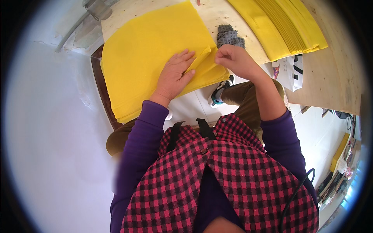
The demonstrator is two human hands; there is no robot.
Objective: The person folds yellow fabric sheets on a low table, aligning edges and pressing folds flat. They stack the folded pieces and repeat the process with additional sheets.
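A stack of thin yellow sheets point(143, 50), fabric-like in look, lies on the wooden table and overhangs its near edge. Flat on top of it rests my left hand point(176, 73), fingers stretched out, by a turned-up corner flap point(202, 58). My right hand point(237, 62) is just right of that flap, above the stack's right corner, with fingers curled together in a pinch. What sits between those fingertips, if anything, is hidden. Beyond the right hand is a crumpled grey waffle-textured cloth point(229, 35).
More yellow sheets point(285, 23), folded in a row, lie at the far right of the table point(338, 66). Below its edge stands a white bag point(289, 73). A grey metal cylinder point(98, 9) is at the far left, near a white wall point(58, 116). Assorted items point(338, 163) lie at the right.
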